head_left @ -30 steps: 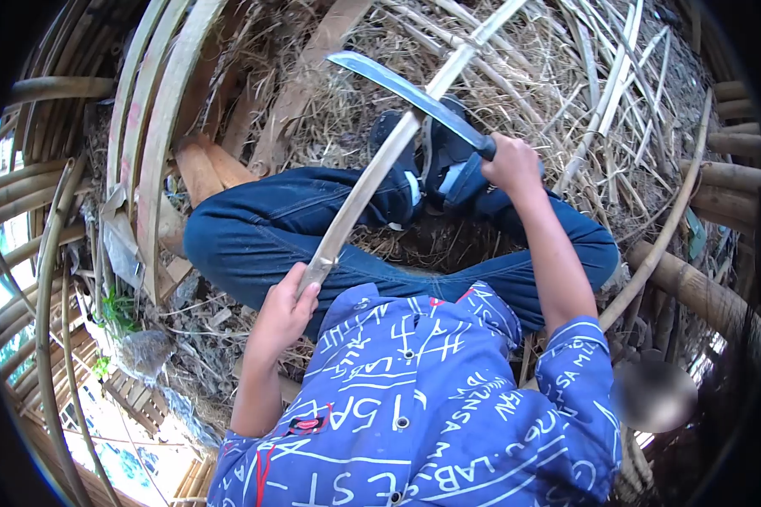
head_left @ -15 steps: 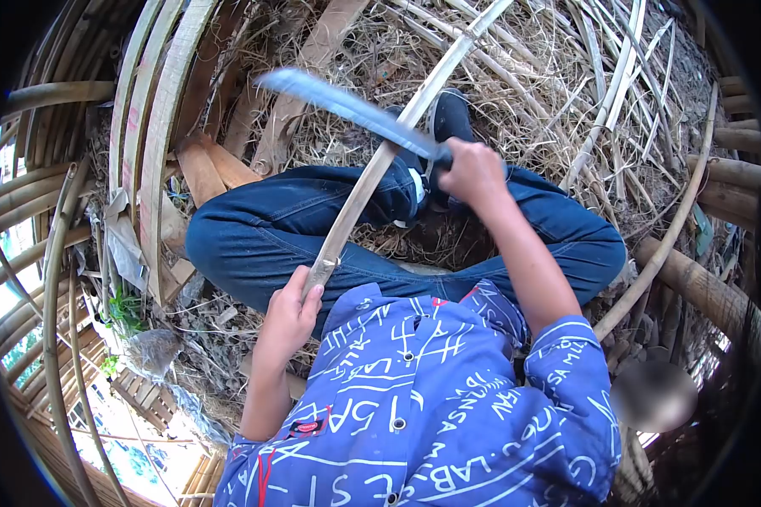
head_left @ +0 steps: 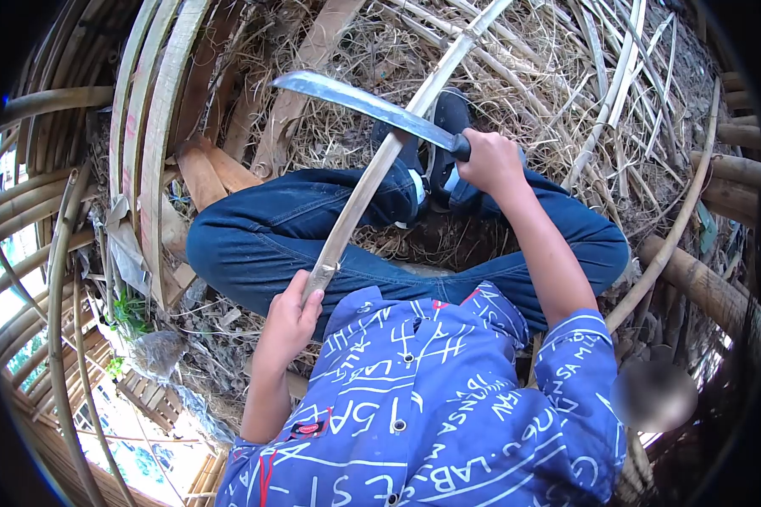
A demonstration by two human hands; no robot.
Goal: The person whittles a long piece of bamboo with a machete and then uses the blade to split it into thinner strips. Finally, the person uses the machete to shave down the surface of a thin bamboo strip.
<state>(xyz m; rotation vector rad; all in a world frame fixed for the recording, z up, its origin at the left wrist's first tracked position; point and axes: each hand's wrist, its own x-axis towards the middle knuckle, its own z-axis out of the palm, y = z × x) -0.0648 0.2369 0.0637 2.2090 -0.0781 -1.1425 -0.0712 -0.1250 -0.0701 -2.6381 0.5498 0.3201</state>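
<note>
My left hand (head_left: 294,314) is wrapped round the near end of a long split bamboo strip (head_left: 362,193), which slants away up to the right over my crossed legs. My right hand (head_left: 489,160) grips the dark handle of a machete (head_left: 364,103). Its long blade lies across the strip near my shoes, with the tip pointing left. Blade and strip appear to touch where they cross. My fingers hide most of the handle.
Wide bamboo slats (head_left: 162,127) stand at the left beside a bamboo lattice wall (head_left: 38,177). Shavings and thin strips (head_left: 524,110) cover the ground ahead. Bamboo poles (head_left: 693,279) lie at the right. Crumpled plastic (head_left: 156,353) is on the ground at lower left.
My right hand and the machete have shifted a little to the right and slightly nearer along the strip. The left hand and the bamboo strip stay almost in place.
</note>
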